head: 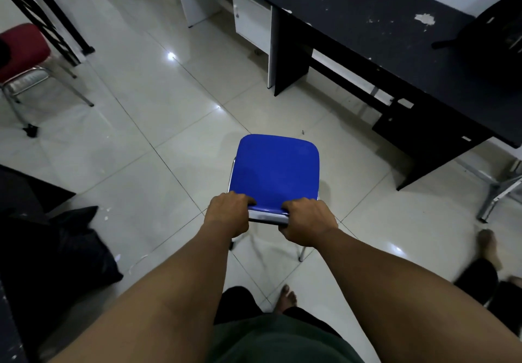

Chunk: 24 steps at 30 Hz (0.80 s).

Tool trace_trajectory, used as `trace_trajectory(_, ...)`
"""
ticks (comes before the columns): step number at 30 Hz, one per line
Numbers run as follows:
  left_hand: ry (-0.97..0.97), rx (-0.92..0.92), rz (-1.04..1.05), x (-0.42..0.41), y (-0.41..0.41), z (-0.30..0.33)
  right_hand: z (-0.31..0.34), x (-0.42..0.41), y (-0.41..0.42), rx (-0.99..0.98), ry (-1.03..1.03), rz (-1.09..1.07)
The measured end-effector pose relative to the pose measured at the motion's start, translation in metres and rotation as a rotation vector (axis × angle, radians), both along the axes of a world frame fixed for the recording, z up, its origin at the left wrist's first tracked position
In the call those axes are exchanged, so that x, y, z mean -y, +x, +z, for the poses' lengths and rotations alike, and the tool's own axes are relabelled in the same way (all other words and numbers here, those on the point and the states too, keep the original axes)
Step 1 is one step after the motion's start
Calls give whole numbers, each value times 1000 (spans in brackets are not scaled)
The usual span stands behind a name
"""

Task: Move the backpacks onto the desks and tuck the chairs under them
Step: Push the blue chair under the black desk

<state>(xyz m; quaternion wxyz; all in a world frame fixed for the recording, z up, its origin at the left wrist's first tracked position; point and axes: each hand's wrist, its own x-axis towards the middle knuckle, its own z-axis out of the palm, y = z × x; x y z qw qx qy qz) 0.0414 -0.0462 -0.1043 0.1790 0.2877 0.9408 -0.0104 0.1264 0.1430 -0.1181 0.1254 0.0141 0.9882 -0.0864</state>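
A blue padded chair [275,169] with chrome legs stands on the tiled floor in the middle of the view. My left hand [227,214] grips the near edge of it on the left, and my right hand [306,222] grips the same edge on the right. The black desk [395,40] stands to the upper right, with open leg room beneath it facing the chair. A dark backpack [500,32] lies on the desk's far right end, partly cut off by the frame. The chair's near legs are blurred.
A red chair [21,52] with chrome legs stands at the far left. A white desk with a cabinet [250,20] adjoins the black desk. Dark bags [56,246] lie on the floor at lower left. Chrome chair legs [500,190] show at right. Another person's foot [487,245] is on the floor at right.
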Motion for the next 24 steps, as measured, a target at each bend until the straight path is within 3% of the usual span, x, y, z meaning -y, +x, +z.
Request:
trace_trajectory(11,18,0,-18,-30,-41,-3,-1,-36,-46,2,29,37)
trace_trajectory(24,60,8,-105,-53,-115,-5,5,-55,-111,33,40,-79)
